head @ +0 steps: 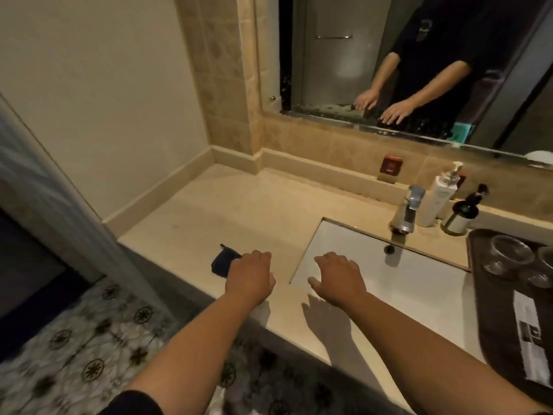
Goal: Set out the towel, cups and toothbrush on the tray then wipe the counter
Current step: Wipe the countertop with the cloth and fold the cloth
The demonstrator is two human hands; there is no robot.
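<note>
Looks like the setting-out part is basically done and we're into the wiping step. The tray (490, 298) sits at the right end of the bench (227, 211), and it already carries clear cups (511, 254) at its far end plus a flat printed packet (531, 333) nearer the front. Could be the toothbrush, but it's too blurry to tell. I can't pick out the towel on the tray at all, part of it runs out of view.

The left hand (250, 278) is palm down on a dark blue cloth (224, 260) on the bench, just left of the sink (389, 283). Its fingers are curled forward over the cloth's near edge, pressing rather than pinching as far as I can make out. The right hand (338, 277) is empty, fingers (312, 281) loosely spread, hanging over the sink's front left corner. Whether it's touching the rim, can't say.

Next move, I'd guess: drag the cloth across the open stretch of bench toward the back wall and corner, keeping the palm flat so it doesn't bunch. Then work round the tap (408, 209) and the two pump bottles (440, 199) without knocking them.
</note>
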